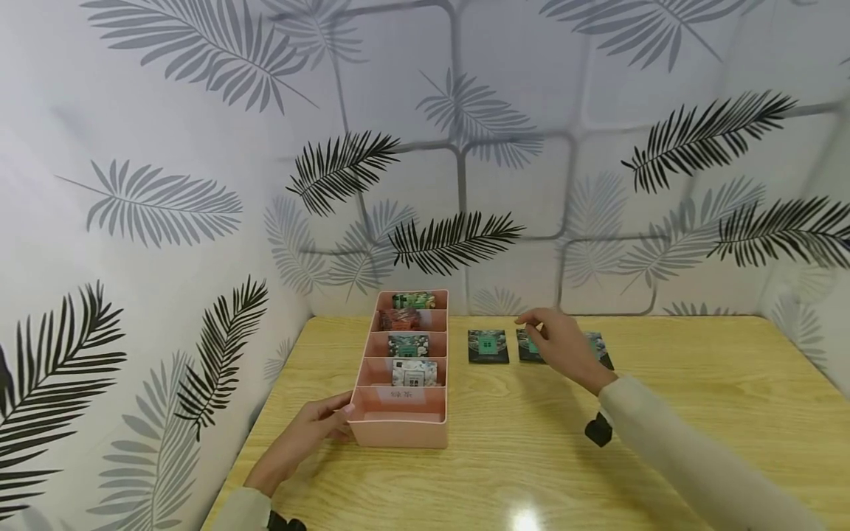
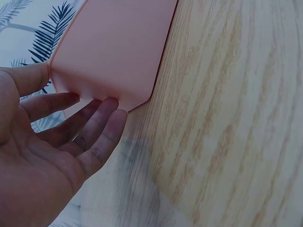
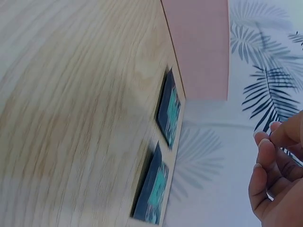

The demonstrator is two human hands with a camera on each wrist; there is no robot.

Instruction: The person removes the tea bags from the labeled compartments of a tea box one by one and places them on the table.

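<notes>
A long pink divided box point(image 1: 401, 435) stands on the table, with small packets in several compartments. My left hand point(image 1: 308, 435) holds its near left corner, thumb at the rim and bent fingertips against the wall. To the box's right, dark packets with teal labels lie in a row: a left packet point(image 1: 488, 346), a middle packet point(image 1: 527, 352) partly hidden by my hand, and a right packet point(image 1: 600, 349). Over the middle one hovers my right hand point(image 1: 564, 346). Its fingers are loosely bent, with nothing visible between them in the right wrist view.
The pale wooden table point(image 1: 531, 457) meets a wall point(image 1: 425, 184) with a leaf pattern behind the box and packets. Inside the box are a green packet point(image 1: 413, 300), red packets point(image 1: 401, 319), a dark teal packet point(image 1: 408, 345) and a white packet point(image 1: 415, 373).
</notes>
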